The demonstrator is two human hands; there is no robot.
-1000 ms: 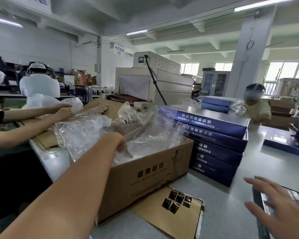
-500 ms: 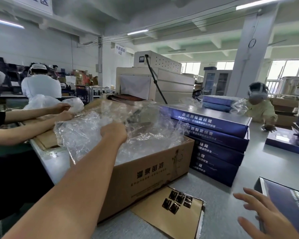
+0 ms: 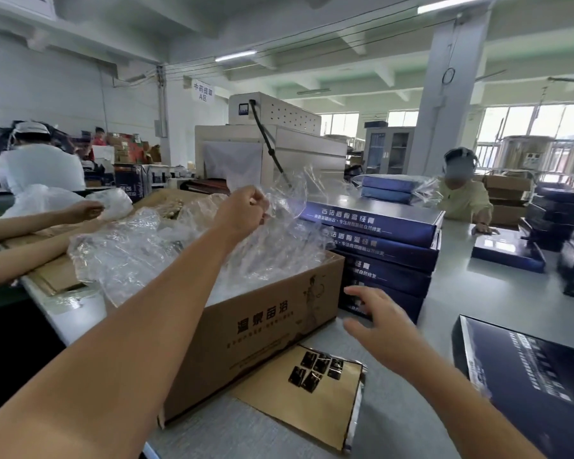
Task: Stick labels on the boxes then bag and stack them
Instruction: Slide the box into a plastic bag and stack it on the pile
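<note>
The left hand [image 3: 246, 210] pinches a clear plastic bag [image 3: 279, 207], lifting it above the cardboard carton [image 3: 262, 326]. The right hand [image 3: 381, 329] hovers with fingers spread, the blue boxes [image 3: 378, 246] stacked just beyond it.

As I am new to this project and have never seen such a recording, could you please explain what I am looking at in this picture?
There is no machine here. A person wears a wide-angle camera on the head, so the view looks forward and down along their own bare arms. Their left hand grips a crumpled clear plastic bag above an open brown cardboard carton that holds more clear plastic. Their right hand is open with fingers spread. It holds nothing and hovers over the grey table. On the table are a stack of flat dark blue boxes, one more dark blue box at the near right, and a gold sheet carrying small dark labels.
</note>
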